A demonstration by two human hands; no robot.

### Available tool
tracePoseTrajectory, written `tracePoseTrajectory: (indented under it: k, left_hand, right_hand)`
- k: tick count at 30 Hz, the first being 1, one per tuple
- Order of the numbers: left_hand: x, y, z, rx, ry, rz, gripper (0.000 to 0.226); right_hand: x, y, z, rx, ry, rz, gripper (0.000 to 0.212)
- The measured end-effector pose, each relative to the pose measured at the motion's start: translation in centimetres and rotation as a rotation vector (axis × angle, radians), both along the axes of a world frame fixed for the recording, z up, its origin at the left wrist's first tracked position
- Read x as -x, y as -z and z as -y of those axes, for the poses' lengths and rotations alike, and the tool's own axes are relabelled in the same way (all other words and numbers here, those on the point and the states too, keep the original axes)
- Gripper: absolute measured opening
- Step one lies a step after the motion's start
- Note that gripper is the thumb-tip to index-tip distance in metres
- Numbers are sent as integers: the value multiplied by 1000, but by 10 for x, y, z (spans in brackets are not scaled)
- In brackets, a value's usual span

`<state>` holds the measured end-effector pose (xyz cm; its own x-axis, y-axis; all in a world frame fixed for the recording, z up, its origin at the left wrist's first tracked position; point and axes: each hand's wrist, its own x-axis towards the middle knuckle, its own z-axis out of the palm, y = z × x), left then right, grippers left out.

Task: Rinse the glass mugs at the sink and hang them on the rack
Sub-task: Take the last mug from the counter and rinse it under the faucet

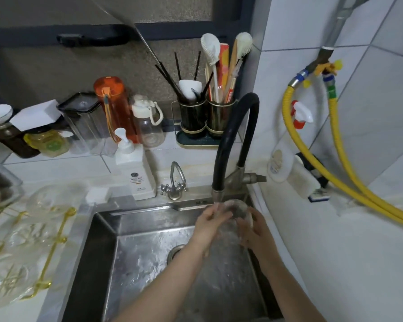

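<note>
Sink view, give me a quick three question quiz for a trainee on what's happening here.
1. True or false: both hands hold the mug under the black faucet.
2. Which side of the sink is the gold rack on? A. left B. right C. behind it
3. Fill in: the hoses on the right wall are ____ in colour.

Key
1. True: the left hand and right hand each have a grip on it below the spout.
2. A
3. yellow
</note>
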<state>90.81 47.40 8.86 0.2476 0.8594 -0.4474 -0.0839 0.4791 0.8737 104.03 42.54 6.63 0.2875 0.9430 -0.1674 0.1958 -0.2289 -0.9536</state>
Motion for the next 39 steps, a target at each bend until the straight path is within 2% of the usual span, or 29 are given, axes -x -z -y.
tracePoseTrajectory:
  k: [2, 5, 8, 11, 14, 18, 22, 23, 25, 28, 31, 34, 39]
  left_hand:
    - [9, 5, 4, -36, 31, 2, 60]
    - [33, 10, 7, -26, 18, -3, 83]
    - [63, 11, 1, 3, -58, -18, 59]
    - [82, 6, -6, -9, -124, -50, 36]
    - [85, 2, -9, 18, -67, -16, 20]
    - [95, 6, -5, 57, 20, -53, 9]
    - [104, 1, -11, -15, -65, -11, 7]
    - [100, -2, -15, -28, -88, 5, 7]
    - [84, -6, -21, -34, -85, 35, 10]
    - [63, 0, -13, -58, 13, 12, 11]
    - [76, 7, -2, -63, 35, -35, 8]
    - [91, 9, -4, -52, -33, -31, 11]
    - [61, 11, 4, -74, -53, -52, 9]
  right_hand:
    - [1, 5, 4, 35, 48, -51, 61]
    - [12, 15, 5, 54, 13, -100, 57]
    - [27, 17, 0, 24, -103, -94, 75]
    - [38, 4, -2, -26, -283, -41, 60]
    - [27, 7, -2, -23, -343, 22, 55]
    - [20, 11, 13, -15, -394, 6, 88]
    - [33, -4, -5, -67, -446, 55, 102]
    - [31, -9, -13, -79, -435, 68, 101]
    - [20, -22, -19, -143, -411, 75, 83]
    - [8, -27, -7, -217, -339, 66, 62]
    - [20, -11, 5, -216, -339, 63, 60]
    - [34, -8, -2, -168, -353, 46, 58]
    - [11, -10, 2, -126, -307, 13, 57]
